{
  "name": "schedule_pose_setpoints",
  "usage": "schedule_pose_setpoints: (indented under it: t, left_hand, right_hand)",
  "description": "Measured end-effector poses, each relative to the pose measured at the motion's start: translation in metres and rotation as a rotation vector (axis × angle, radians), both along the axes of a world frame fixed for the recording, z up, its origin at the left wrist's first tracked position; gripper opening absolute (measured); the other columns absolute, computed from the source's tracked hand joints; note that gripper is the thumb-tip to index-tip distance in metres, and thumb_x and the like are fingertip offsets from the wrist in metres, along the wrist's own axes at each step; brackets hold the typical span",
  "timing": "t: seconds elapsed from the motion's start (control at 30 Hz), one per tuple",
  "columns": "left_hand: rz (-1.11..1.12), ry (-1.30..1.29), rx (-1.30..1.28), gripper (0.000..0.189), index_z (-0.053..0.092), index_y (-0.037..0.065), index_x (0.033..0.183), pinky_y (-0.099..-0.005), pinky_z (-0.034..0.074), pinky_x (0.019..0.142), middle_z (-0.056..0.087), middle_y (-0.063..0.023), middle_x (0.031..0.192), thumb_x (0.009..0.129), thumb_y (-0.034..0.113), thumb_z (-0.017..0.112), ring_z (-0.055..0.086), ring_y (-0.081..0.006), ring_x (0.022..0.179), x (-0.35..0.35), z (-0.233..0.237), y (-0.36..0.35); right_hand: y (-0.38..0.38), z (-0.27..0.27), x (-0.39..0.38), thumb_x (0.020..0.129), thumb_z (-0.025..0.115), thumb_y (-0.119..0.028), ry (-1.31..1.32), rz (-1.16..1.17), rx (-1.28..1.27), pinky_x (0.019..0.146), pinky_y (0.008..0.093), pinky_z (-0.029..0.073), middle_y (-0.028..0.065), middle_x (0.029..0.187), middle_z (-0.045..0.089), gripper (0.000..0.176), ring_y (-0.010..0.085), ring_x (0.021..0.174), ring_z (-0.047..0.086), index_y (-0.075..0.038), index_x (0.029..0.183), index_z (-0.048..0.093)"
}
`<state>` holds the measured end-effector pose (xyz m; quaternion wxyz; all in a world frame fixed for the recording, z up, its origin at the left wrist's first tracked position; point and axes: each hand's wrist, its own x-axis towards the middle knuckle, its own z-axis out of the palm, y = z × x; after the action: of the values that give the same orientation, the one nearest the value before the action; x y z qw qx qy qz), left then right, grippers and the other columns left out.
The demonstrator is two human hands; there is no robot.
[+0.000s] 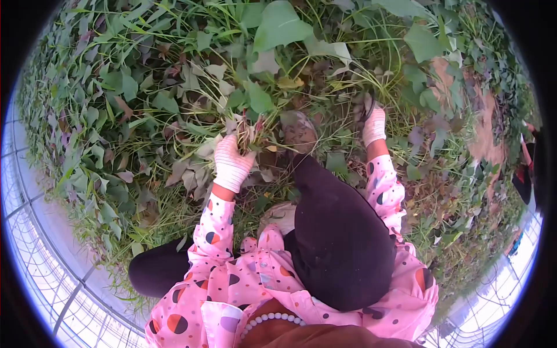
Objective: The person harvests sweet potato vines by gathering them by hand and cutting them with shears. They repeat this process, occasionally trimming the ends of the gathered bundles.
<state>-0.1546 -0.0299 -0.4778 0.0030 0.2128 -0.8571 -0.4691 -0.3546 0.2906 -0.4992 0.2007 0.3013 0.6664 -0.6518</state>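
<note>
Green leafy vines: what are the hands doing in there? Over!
Left white-gloved hand shut on bunch of reddish vine stems. Right white-gloved hand in grass, grip unclear. Green leaves crowd both.

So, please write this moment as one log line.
left hand: grips vine bunch | right hand: among leafy vines, hold unclear

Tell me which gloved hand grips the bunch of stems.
The left hand, closed around the stems; the right hand is apart from them.
</note>
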Motion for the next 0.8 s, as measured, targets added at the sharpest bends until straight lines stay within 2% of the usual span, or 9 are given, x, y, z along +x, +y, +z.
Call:
schedule_pose_setpoints:
  t: [0.1, 0.13, 0.23, 0.4, 0.5, 0.57, 0.6, 0.67, 0.8]
  left_hand:
    - [0.018, -0.102, -0.059, 0.045, 0.058, -0.002, 0.099, -0.0352, 0.049, 0.079, 0.064, -0.0179, 0.089, 0.061, 0.013, 0.076, 0.062, -0.0307, 0.083, -0.002, 0.033, -0.025]
    - [0.028, -0.134, 0.148, 0.044, 0.057, -0.003, 0.107, -0.0312, 0.049, 0.084, 0.066, -0.0135, 0.096, 0.066, 0.004, 0.071, 0.063, -0.0216, 0.089, -0.012, 0.061, -0.033]
    - [-0.092, -0.242, 0.344, 0.048, 0.056, -0.003, 0.116, -0.0269, 0.048, 0.087, 0.067, -0.0099, 0.105, 0.069, -0.005, 0.062, 0.062, -0.0146, 0.095, -0.011, 0.069, -0.066]
    - [0.113, -0.16, 0.367, 0.044, 0.055, -0.002, 0.116, -0.0264, 0.048, 0.086, 0.067, -0.0081, 0.103, 0.073, -0.007, 0.062, 0.062, -0.0137, 0.093, -0.018, 0.053, -0.054]
    - [-0.027, -0.192, 0.408, 0.045, 0.057, -0.001, 0.11, -0.0313, 0.049, 0.084, 0.066, -0.0112, 0.099, 0.067, -0.002, 0.07, 0.063, -0.02, 0.091, -0.022, 0.051, -0.03]
    - [-0.481, -0.201, -0.152, 0.048, 0.061, 0.001, 0.104, -0.0394, 0.047, 0.089, 0.065, -0.0156, 0.094, 0.06, 0.014, 0.073, 0.06, -0.0325, 0.092, -0.02, 0.027, -0.019]
    - [-0.679, -0.224, -0.36, 0.048, 0.062, 0.002, 0.102, -0.0422, 0.045, 0.092, 0.064, -0.0168, 0.094, 0.059, 0.019, 0.073, 0.059, -0.035, 0.093, -0.041, 0.055, 0.003]
    - [-0.759, -0.15, -0.659, 0.043, 0.062, 0.004, 0.103, -0.0432, 0.04, 0.099, 0.064, -0.016, 0.096, 0.063, 0.018, 0.071, 0.06, -0.0316, 0.097, -0.035, 0.023, 0.019]
    - [-0.745, -0.37, -0.575, 0.035, 0.06, 0.004, 0.1, -0.0448, 0.035, 0.103, 0.066, -0.0148, 0.096, 0.069, 0.016, 0.068, 0.06, -0.0303, 0.1, -0.043, -0.014, 0.029]
  right_hand:
    - [0.057, -0.045, -0.002, 0.089, 0.06, -0.044, -0.052, -0.26, 0.022, 0.042, 0.0269, 0.04, 0.001, 0.065, 0.059, 0.035, 0.0131, 0.047, 0.051, -0.01, 0.085, 0.062]
    - [0.071, -0.049, 0.001, 0.088, 0.06, -0.048, -0.119, -0.335, 0.023, 0.039, 0.0272, 0.038, 0.0017, 0.065, 0.06, 0.038, 0.0134, 0.046, 0.051, -0.01, 0.083, 0.061]
    - [0.083, -0.039, 0.013, 0.088, 0.06, -0.048, -0.101, -0.344, -0.106, 0.038, 0.027, 0.038, 0.0022, 0.065, 0.061, 0.038, 0.0129, 0.048, 0.053, -0.01, 0.085, 0.062]
    - [0.037, -0.002, 0.031, 0.091, 0.06, -0.04, 0.08, -0.078, 0.023, 0.041, 0.024, 0.039, 0.002, 0.067, 0.061, 0.034, 0.0101, 0.052, 0.056, -0.006, 0.094, 0.064]
    - [0.013, 0.001, 0.041, 0.089, 0.061, -0.044, 0.148, -0.037, 0.022, 0.047, 0.0229, 0.042, 0.0016, 0.065, 0.06, 0.036, 0.0099, 0.052, 0.054, -0.008, 0.085, 0.061]
    - [0.001, 0.004, 0.043, 0.091, 0.061, -0.037, 0.179, -0.029, -0.05, 0.05, 0.0221, 0.043, 0.003, 0.068, 0.062, 0.033, 0.0097, 0.055, 0.056, -0.004, 0.09, 0.062]
    - [0.0, 0.008, 0.043, 0.092, 0.06, -0.032, 0.173, 0.003, -0.069, 0.051, 0.0219, 0.044, 0.0041, 0.07, 0.063, 0.031, 0.0099, 0.057, 0.057, -0.001, 0.094, 0.063]
    - [-0.003, 0.011, 0.04, 0.093, 0.059, -0.027, 0.242, 0.126, -0.065, 0.053, 0.022, 0.045, 0.0037, 0.072, 0.063, 0.028, 0.0095, 0.058, 0.058, 0.0, 0.1, 0.062]
    - [-0.013, 0.03, 0.02, 0.094, 0.058, -0.028, 0.264, 0.216, 0.112, 0.053, 0.0218, 0.043, 0.0027, 0.072, 0.063, 0.026, 0.0072, 0.058, 0.055, -0.002, 0.098, 0.063]
